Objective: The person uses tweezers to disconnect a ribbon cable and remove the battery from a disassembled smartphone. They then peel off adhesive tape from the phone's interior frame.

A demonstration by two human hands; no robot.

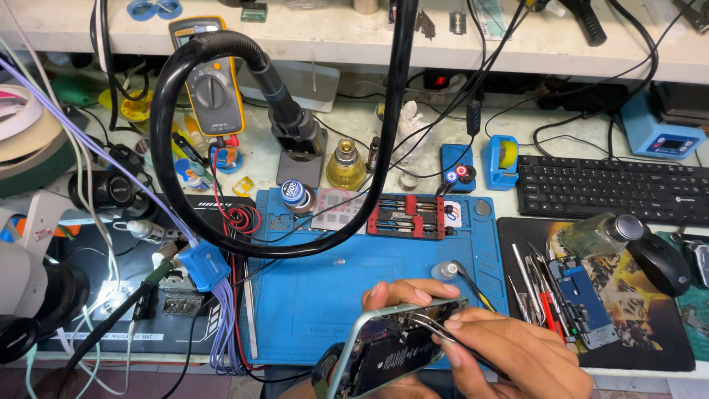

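My left hand (402,293) holds an opened smartphone (384,351) by its pale green frame, tilted up at the bottom centre, its dark insides facing me. My right hand (517,351) grips metal tweezers (436,329) whose tips rest inside the phone's upper part. Both hands hover over the near edge of a blue work mat (317,288).
A red board clamp (408,216), a glass bottle (346,166) and a multimeter (214,92) stand behind. Right: black keyboard (613,188), mouse (661,262), a phone part (583,299) and tools (535,284) on a dark mat. Left: microscope (29,295) and a thick black hose (166,140).
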